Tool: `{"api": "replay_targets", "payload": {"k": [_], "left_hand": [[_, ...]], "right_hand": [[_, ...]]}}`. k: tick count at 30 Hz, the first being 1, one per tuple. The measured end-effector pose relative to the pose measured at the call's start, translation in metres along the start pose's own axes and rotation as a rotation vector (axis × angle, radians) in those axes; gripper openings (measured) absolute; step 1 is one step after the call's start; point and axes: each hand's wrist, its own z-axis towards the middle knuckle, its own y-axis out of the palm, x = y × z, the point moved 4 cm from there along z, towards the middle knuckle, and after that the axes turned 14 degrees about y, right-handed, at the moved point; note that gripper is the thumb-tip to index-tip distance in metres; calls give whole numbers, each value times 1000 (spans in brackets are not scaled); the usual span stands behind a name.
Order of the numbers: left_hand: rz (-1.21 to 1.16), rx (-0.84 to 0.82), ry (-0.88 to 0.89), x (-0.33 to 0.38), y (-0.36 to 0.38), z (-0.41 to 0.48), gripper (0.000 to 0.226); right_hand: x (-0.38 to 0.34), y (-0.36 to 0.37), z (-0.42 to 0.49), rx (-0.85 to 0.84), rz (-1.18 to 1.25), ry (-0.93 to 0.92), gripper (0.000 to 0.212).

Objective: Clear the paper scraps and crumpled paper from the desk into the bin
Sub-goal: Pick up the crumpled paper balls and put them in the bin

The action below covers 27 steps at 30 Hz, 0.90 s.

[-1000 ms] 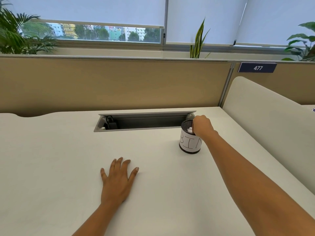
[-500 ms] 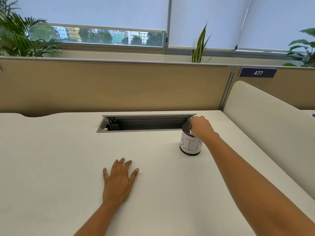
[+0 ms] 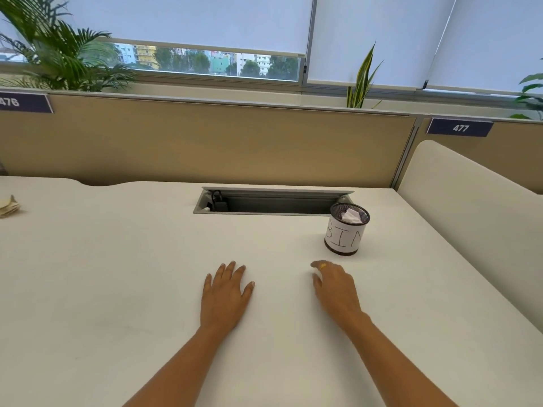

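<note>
Nearest to me, my left hand lies flat on the desk, palm down, fingers spread a little, holding nothing. Just to its right, my right hand hovers low over the surface with the fingers loosely curled; I see nothing in it, only a small yellow mark at one fingertip that I can't identify. Both hands sit near the middle of the desk, toward the near edge.

Moving out, the desk around my hands looks bare, with no scraps in reach. Further on, the bin, a small mesh cup with a paper label, stands upright toward the far right part of the desk, just in front of the right end of the cable tray. White crumpled paper sits inside it, showing at the rim. So I judge that most of the clearing is already done.

Out at the far left edge, something pale and folded rests on the desk, well apart from the bin. It may be leftover paper, though I can't tell for sure. If it is, that's the one piece left to fetch and drop in.
</note>
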Motion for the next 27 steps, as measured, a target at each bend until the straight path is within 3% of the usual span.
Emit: {"api": "replay_targets", "payload": {"k": [11, 27], "left_hand": [[-2, 1, -22, -38, -24, -52, 54], [106, 62, -270, -283, -146, -87, 45]], "right_hand": [[-72, 59, -68, -221, -43, -99, 57], [-270, 142, -101, -363, -249, -386, 61]]}}
